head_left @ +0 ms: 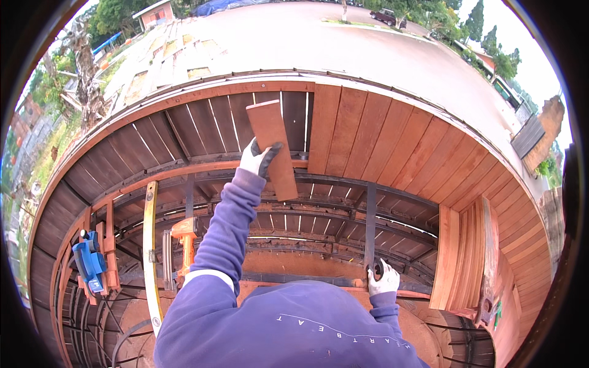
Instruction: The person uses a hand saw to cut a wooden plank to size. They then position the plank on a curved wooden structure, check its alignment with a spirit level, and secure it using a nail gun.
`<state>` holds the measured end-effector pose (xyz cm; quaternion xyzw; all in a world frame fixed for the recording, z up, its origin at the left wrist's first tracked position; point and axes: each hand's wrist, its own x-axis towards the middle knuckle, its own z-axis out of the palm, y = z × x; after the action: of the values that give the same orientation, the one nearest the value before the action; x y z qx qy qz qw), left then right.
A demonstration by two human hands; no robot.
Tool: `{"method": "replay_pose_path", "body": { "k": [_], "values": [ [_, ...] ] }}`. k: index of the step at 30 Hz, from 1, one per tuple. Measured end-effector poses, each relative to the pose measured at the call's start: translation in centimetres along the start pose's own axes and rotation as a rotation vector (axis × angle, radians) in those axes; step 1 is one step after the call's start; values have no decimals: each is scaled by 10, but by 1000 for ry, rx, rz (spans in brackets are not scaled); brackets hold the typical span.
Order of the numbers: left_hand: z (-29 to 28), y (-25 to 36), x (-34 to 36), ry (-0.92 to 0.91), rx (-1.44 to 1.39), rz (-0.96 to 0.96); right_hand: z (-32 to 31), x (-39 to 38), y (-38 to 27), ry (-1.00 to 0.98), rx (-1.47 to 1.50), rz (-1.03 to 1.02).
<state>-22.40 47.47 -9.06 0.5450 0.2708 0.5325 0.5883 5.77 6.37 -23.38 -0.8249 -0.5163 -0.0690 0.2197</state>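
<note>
A short, flat reddish-brown wooden board [279, 165] is in my left hand [257, 157], which wears a white glove with dark fingers. The fingers wrap over its left edge near mid-length, and the board tilts slightly. It is in front of the uncovered part of a curved wall, just left of the fitted wooden planks [362, 132]. Lower right, my gloved right hand [384, 280] is at the bottom of a dark upright metal bar [370, 221], its fingers curled around the frame there. How far that grip wraps is partly hidden.
On the left are a yellow spirit level [150, 245], an orange nail gun [184, 239] and a blue power tool [91, 262]. Stacked boards [461, 260] lean at the right. Dark metal rails [405, 205] run across below the wall. A paved yard [294, 37] lies beyond.
</note>
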Motion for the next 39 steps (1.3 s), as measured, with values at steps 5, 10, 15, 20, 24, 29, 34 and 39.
{"method": "replay_pose_path", "body": {
  "k": [5,10,15,20,24,29,34,39],
  "values": [
    [14,-21,76,-96,32,-52,-4,-3,-2,-43,14,32],
    [25,-42,128,-129,124,22,1,-3,3,-41,41,47],
    [27,-56,132,-248,126,-11,-2,-1,-4,-26,28,71],
    [19,-79,122,-235,133,-54,-4,2,-10,-1,19,66],
    [14,-96,110,-256,144,-148,-10,3,-15,-29,10,92],
    [-4,-139,96,-220,171,-189,-5,3,-13,-22,4,63],
    [-3,-141,87,-254,325,-220,-6,4,-15,-4,-9,63],
    [-9,-137,51,35,1017,-8,3,0,-9,60,-21,26]
  ]
}}
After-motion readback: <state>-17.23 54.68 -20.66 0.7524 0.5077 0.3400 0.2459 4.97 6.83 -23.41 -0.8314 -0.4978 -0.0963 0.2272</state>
